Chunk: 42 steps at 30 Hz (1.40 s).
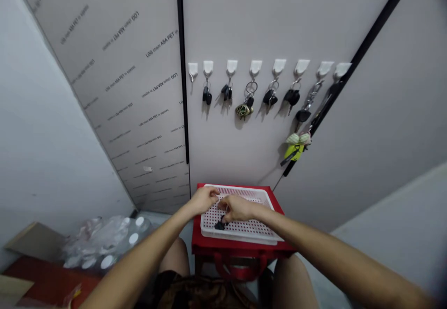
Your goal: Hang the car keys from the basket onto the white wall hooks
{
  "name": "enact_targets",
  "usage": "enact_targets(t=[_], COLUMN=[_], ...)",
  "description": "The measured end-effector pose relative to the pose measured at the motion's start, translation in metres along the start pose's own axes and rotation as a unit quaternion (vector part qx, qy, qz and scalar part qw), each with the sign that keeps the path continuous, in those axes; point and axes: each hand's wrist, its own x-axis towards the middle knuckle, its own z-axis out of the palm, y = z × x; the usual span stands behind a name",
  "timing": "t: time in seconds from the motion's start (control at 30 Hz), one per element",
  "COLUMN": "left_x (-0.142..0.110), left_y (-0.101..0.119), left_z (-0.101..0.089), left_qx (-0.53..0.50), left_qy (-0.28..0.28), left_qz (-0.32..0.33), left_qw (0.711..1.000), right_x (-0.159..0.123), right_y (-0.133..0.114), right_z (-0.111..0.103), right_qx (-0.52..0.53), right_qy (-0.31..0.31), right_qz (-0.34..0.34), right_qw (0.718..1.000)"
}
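Note:
A white perforated plastic basket sits in front of me, on top of a red bag. My right hand reaches into it from the right, thumb and fingers pinched on a small dark bunch of keys low in the basket's left part. The details of that bunch are blurred. Over the basket's far left corner is my left hand, with its fingers bent and a gap between thumb and forefinger. Nothing shows in that gap.
Several white hooks run along the wall, most with keys hanging from them; the leftmost shows no keys. A yellow tag dangles at the right. Below is the red bag. Plastic-wrapped containers lie at lower left.

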Motion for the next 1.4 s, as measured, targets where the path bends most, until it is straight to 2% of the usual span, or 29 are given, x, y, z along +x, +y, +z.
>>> enact_targets(t=[0.07,0.13,0.23,0.33,0.4,0.47,0.57,0.63,0.77,0.9,1.0,1.1,1.2,1.3,1.4], left_x=[-0.004,-0.004,-0.004,-0.007,-0.010,-0.011,-0.006,0.000,0.010,0.021,0.032,0.046,0.060,0.071,0.078], left_y=[-0.004,-0.006,-0.005,0.000,0.007,0.016,0.031,0.042,0.066,0.095,0.117,0.134,0.140,0.137,0.127], left_z=[0.007,0.009,0.008,0.006,0.003,-0.001,-0.012,-0.027,-0.073,-0.129,-0.164,-0.186,-0.198,-0.201,-0.197], left_qx=[0.029,0.046,0.044,-0.032,-0.126,-0.216,-0.286,-0.312,-0.341,-0.319,-0.291,-0.257,-0.243,-0.229,-0.215], left_qy=[0.011,0.024,0.033,0.037,0.020,0.008,0.034,0.052,0.109,0.190,0.244,0.296,0.329,0.346,0.341], left_qz=[0.010,0.012,0.000,0.012,0.035,0.055,0.066,0.054,0.049,0.073,0.075,0.068,0.064,0.052,0.038], left_qw=[0.999,0.999,0.998,0.999,0.991,0.975,0.955,0.947,0.933,0.926,0.922,0.917,0.910,0.909,0.914], right_x=[-0.005,-0.006,-0.005,-0.002,0.000,0.004,0.013,0.020,0.037,0.059,0.076,0.089,0.096,0.101,0.102], right_y=[0.007,0.010,0.010,0.008,0.005,0.000,-0.012,-0.022,-0.046,-0.068,-0.081,-0.092,-0.099,-0.099,-0.096], right_z=[0.022,0.032,0.034,0.022,0.007,-0.013,-0.049,-0.076,-0.130,-0.182,-0.215,-0.240,-0.254,-0.256,-0.249], right_qx=[-0.014,-0.029,-0.023,0.075,0.177,0.276,0.387,0.404,0.371,0.362,0.339,0.286,0.225,0.145,0.084], right_qy=[0.006,0.030,0.045,0.073,0.114,0.156,0.192,0.224,0.316,0.396,0.455,0.501,0.520,0.507,0.493], right_qz=[-0.008,-0.018,-0.008,0.016,0.031,0.047,0.051,0.032,0.001,-0.033,-0.050,-0.040,-0.007,0.034,0.055], right_qw=[1.000,0.999,0.999,0.994,0.977,0.947,0.900,0.886,0.873,0.843,0.822,0.816,0.824,0.849,0.864])
